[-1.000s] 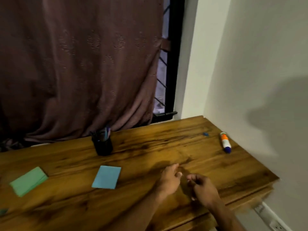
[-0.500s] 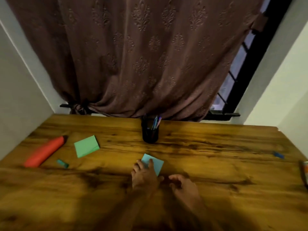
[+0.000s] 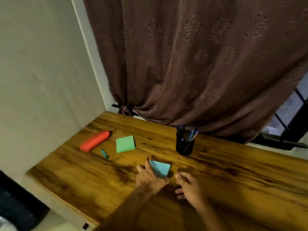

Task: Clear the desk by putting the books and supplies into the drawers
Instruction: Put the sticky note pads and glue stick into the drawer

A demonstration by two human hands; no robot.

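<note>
My left hand (image 3: 149,178) grips a blue sticky-note pad (image 3: 160,168) on the wooden desk (image 3: 233,177), fingers along its left edge and thumb under its near corner; the pad looks tilted up. My right hand (image 3: 189,186) rests on the desk just right of it, fingers loosely curled, holding nothing. Further left lie a green sticky-note pad (image 3: 125,144), a small teal eraser-like piece (image 3: 105,153) and a red pencil case (image 3: 94,142). A black pen cup (image 3: 184,145) with several pens stands behind the blue pad.
A brown curtain (image 3: 191,64) hangs over the desk's back edge, with a window frame (image 3: 286,130) at the right. A white wall (image 3: 41,80) bounds the desk on the left. The desk's front-left edge (image 3: 63,202) drops to a dark floor area.
My view has swung left from the desk's right end to its left end. My left hand reached forward and closed on the blue pad; my right hand stayed beside it.
</note>
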